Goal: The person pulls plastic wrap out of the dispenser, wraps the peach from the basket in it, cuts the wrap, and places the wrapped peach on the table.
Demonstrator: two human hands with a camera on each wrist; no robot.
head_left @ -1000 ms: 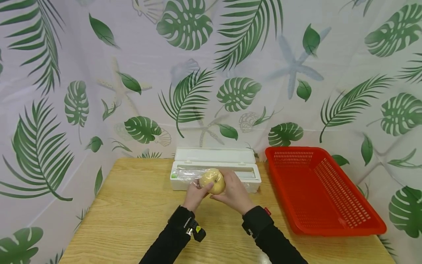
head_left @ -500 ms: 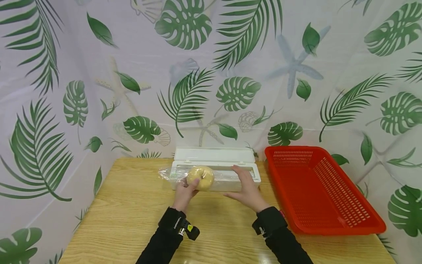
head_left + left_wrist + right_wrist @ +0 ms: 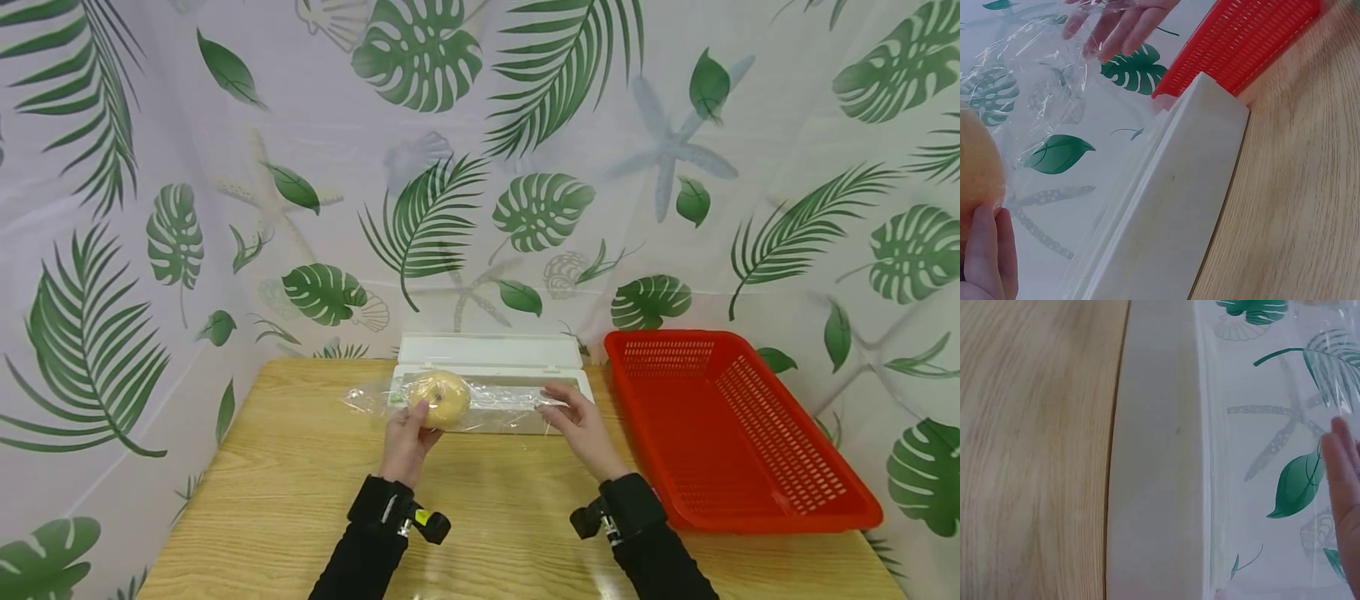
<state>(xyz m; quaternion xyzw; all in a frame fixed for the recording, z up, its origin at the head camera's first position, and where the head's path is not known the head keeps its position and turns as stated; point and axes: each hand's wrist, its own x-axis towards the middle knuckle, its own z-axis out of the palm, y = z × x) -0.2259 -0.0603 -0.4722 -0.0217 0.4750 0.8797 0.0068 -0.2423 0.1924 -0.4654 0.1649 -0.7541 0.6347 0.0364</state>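
Fruit point(image 3: 442, 400): yellow, clear film point(image 3: 498, 398) on it, in grip of left hand point(image 3: 405, 446).
Right hand point(image 3: 585, 429): at film; I cannot tell whether its grip pinches.
Box point(image 3: 1160, 194): white, on desk point(image 3: 285, 500).

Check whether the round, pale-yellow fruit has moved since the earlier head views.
Yes: the fruit shifted left along the long, white, open box, towards its left end.

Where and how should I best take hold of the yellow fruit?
Probably by the upper right curve, coming from the right: the fruit is round, and the left hand holds its lower left. Clear film stretches rightward, so mind it.
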